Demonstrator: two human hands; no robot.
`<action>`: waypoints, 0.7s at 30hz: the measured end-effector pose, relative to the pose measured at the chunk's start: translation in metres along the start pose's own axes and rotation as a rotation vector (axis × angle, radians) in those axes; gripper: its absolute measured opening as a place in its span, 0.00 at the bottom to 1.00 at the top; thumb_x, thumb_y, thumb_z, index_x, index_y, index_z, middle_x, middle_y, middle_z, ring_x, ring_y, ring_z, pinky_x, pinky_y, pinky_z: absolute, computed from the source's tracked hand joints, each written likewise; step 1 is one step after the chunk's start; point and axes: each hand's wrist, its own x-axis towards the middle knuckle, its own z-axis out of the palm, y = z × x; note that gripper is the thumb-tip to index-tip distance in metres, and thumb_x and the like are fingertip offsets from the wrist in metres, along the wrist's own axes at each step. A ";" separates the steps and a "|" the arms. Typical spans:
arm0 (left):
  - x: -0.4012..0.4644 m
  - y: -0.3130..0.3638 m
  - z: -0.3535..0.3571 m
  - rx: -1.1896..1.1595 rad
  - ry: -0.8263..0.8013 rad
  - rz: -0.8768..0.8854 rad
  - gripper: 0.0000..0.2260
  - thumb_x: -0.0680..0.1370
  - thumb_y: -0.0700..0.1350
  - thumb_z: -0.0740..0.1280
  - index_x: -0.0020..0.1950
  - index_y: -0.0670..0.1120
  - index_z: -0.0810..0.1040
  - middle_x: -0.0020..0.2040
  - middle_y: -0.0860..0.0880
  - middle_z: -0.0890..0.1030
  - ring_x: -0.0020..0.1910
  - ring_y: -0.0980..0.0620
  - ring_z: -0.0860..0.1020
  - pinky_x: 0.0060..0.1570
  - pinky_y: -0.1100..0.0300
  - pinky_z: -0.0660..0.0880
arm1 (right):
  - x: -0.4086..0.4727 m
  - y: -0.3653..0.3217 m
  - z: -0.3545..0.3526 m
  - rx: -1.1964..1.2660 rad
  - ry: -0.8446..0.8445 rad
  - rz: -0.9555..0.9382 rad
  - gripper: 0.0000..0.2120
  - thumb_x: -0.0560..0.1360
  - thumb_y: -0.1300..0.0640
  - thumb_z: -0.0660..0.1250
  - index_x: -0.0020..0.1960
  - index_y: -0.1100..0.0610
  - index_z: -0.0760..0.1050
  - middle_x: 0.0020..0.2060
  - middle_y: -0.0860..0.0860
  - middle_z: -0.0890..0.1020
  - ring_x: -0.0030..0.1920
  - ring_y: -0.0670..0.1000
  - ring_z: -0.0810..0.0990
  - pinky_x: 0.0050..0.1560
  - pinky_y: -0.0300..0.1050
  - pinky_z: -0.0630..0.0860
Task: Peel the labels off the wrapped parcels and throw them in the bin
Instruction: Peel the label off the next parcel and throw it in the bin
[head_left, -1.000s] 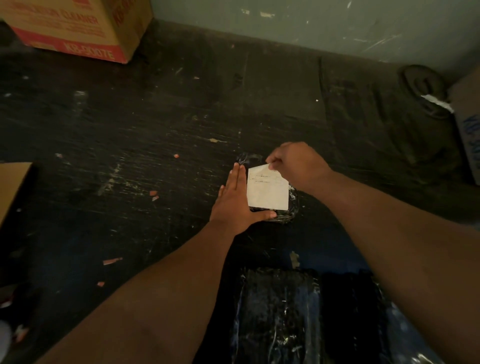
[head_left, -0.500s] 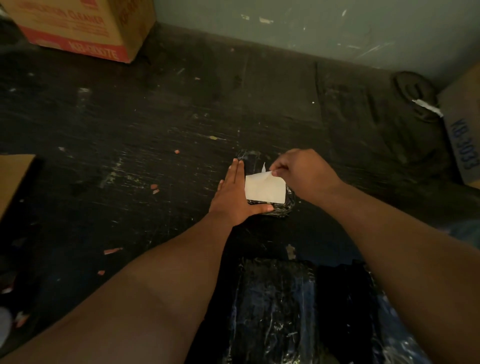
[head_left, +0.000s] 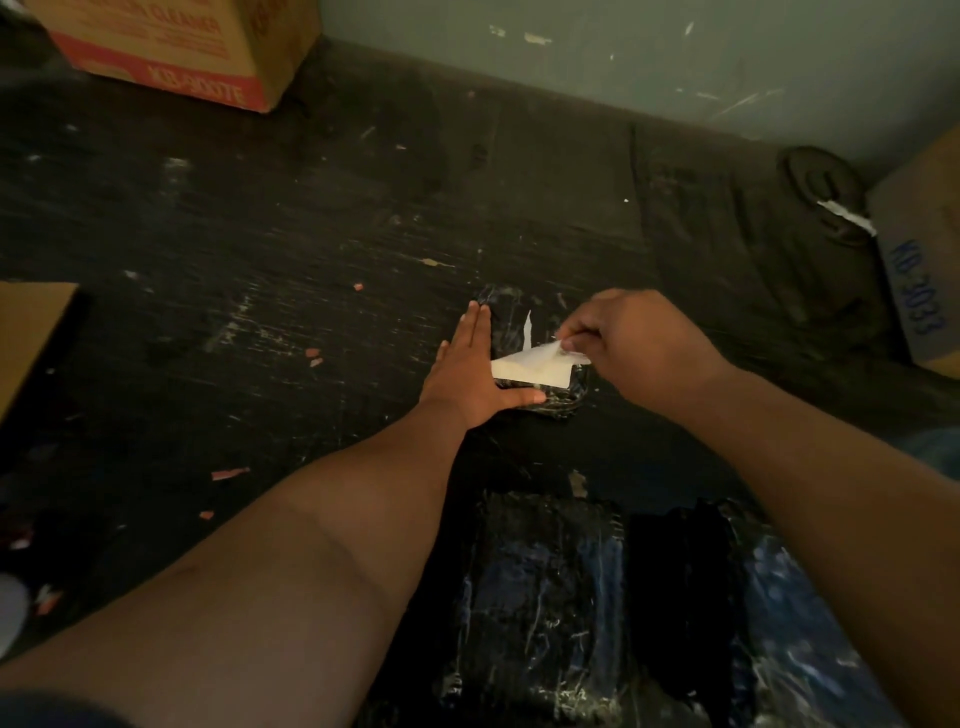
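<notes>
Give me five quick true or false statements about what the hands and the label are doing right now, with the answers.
1. The right hand pinches the white label. True.
2. The label is fully off the small parcel. False: its near part still lies on the parcel.
3. The left hand lies flat with straight fingers beside the small parcel. True.
4. The left hand grips the cardboard box. False: that box stands far off by the wall.
5. A larger wrapped parcel lies nearer the person. True.
</notes>
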 end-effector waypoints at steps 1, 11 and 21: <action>0.000 0.000 0.000 0.008 0.002 0.001 0.64 0.66 0.69 0.76 0.83 0.49 0.36 0.83 0.52 0.35 0.82 0.53 0.41 0.79 0.48 0.42 | -0.007 0.000 0.001 -0.008 -0.014 -0.011 0.11 0.80 0.55 0.63 0.59 0.52 0.80 0.54 0.49 0.79 0.53 0.50 0.78 0.55 0.46 0.74; -0.001 0.002 -0.001 0.099 -0.022 -0.011 0.63 0.68 0.65 0.78 0.82 0.48 0.34 0.82 0.52 0.33 0.81 0.53 0.39 0.79 0.46 0.42 | -0.051 -0.006 0.002 0.031 0.077 -0.038 0.11 0.80 0.55 0.62 0.59 0.51 0.80 0.51 0.49 0.79 0.50 0.50 0.79 0.52 0.44 0.75; -0.021 0.022 -0.018 0.228 -0.128 -0.093 0.61 0.70 0.70 0.73 0.82 0.49 0.32 0.83 0.48 0.34 0.83 0.46 0.45 0.78 0.41 0.48 | -0.065 0.020 -0.057 0.044 0.341 0.087 0.10 0.79 0.53 0.64 0.57 0.48 0.81 0.51 0.46 0.81 0.43 0.42 0.74 0.39 0.36 0.68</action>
